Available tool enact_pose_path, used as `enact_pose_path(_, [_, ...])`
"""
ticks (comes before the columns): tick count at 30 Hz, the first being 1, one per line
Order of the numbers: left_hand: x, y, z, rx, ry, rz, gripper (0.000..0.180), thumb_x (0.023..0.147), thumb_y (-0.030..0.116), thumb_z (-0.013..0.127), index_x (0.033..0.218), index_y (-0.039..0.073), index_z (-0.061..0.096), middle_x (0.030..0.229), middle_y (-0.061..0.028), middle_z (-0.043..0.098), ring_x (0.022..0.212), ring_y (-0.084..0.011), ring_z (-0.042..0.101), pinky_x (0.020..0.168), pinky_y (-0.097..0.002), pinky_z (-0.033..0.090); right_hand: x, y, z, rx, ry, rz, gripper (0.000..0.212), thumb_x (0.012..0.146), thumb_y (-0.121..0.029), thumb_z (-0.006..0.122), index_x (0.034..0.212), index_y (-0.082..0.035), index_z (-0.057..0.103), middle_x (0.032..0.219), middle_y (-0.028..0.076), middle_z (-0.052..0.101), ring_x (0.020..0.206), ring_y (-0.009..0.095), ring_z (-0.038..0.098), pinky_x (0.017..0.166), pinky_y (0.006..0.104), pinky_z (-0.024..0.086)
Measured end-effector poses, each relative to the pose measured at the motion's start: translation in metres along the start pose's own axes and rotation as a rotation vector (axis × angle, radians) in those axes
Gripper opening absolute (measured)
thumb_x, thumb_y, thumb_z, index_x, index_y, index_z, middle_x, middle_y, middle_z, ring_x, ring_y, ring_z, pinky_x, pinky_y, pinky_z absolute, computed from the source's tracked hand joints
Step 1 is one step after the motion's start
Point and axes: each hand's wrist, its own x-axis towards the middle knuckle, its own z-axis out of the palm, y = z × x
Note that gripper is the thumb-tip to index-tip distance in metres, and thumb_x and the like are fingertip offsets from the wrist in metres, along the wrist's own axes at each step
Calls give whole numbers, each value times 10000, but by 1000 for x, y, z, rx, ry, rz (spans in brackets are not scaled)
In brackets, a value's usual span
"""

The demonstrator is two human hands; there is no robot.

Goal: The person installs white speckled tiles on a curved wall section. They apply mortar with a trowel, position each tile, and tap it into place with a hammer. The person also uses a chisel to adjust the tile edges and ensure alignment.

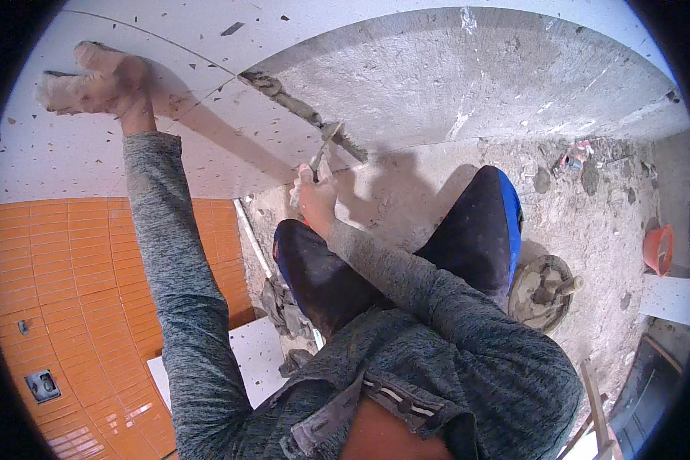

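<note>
My left hand (103, 83) is stretched out to the upper left, its dusty fingers apart against a white speckled wall tile (230, 146). My right hand (316, 193), closed around a narrow trowel (327, 147), is low at the wall in front of my knees. The trowel's thin blade appears nearly edge-on, its tip at the tile's side edge. Along that edge runs a rough strip of grey mortar (295, 105), bordering the bare grey wall (437, 84). My fingers hide most of the handle.
Orange tiles (123, 268) cover the left wall. A bucket of mortar (540, 295) with a stick-like handle stands right of my knees. A red container (657, 250) sits far right, and a white pipe (251, 234) leans at the left corner. Debris (575, 159) lies by the wall.
</note>
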Motion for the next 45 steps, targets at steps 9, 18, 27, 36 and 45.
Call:
enact_pose_path(9, [42, 43, -66, -352, 204, -336, 520, 979, 267, 560, 1397, -19, 439, 1384, -196, 454, 1303, -324, 409, 1107, -409, 312, 2, -25, -31, -614, -51, -349, 236, 898, -201, 630, 968, 24, 641, 617, 174, 593, 563, 274, 598, 585, 447, 463])
enact_pose_path(18, [76, 71, -130, -569, 395, -562, 546, 985, 269, 530, 1420, -39, 413, 1445, -235, 402, 1361, -368, 343, 1146, -450, 239, -12, -100, -50, -1135, -281, -320, 342, 871, -296, 640, 1022, 11, 670, 696, 238, 660, 721, 390, 689, 647, 447, 517])
enact_pose_path(27, [94, 80, -154, -625, 465, -607, 571, 990, 270, 501, 1442, -59, 387, 1507, -275, 350, 1420, -411, 277, 1186, -492, 165, 6, -140, -98, -1142, -477, -181, 405, 898, -331, 570, 1053, 21, 698, 931, 246, 692, 891, 318, 684, 822, 400, 518])
enact_pose_path(36, [96, 81, -166, -632, 480, -570, 654, 944, 342, 518, 1419, -86, 379, 1470, -308, 352, 1394, -452, 277, 1173, -534, 162, -56, -171, -50, -800, -226, -1236, 372, 906, -165, 603, 1238, 2, 629, 939, 166, 694, 859, 141, 670, 653, 314, 530])
enact_pose_path(45, [99, 85, -171, -660, 472, -537, 743, 897, 413, 534, 1396, -113, 372, 1433, -341, 354, 1368, -493, 278, 1160, -577, 158, -89, -166, 71, -73, -341, -281, 655, 932, -186, 641, 1404, 123, 309, 969, 247, 663, 864, 289, 688, 723, 378, 530])
